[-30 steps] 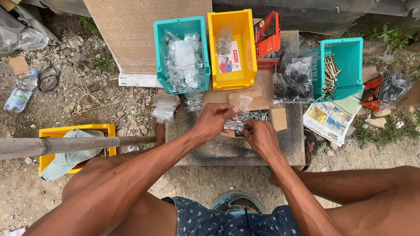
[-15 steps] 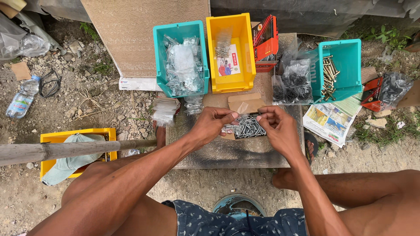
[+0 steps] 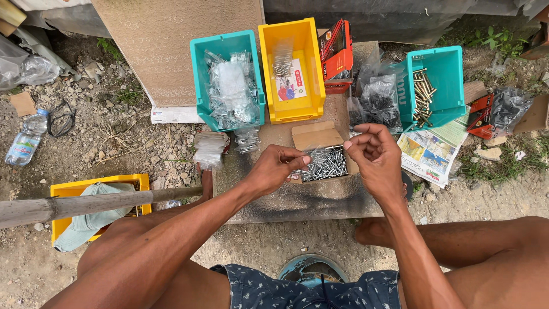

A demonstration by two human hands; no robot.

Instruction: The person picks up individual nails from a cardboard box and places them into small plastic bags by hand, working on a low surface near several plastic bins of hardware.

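nails in open box, between hands; bins behind.

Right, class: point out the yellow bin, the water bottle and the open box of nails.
yellow bin (image 3: 269, 68), head view, left wall.
water bottle (image 3: 24, 144), head view, label.
open box of nails (image 3: 327, 163), head view, nail pile.

Outdoor site, daylight, soft shadows. Ground: bare dirt with gravel, small stones, dry grass stalks. Grey stone slab lies flat on the dirt as a work surface. Brown board leans upright behind it; dark wall panel runs along the top edge. Green weeds at upper right. Plastic water bottle lies on the dirt at left, near a black cord loop. Wooden pole crosses lower left, over a yellow crate
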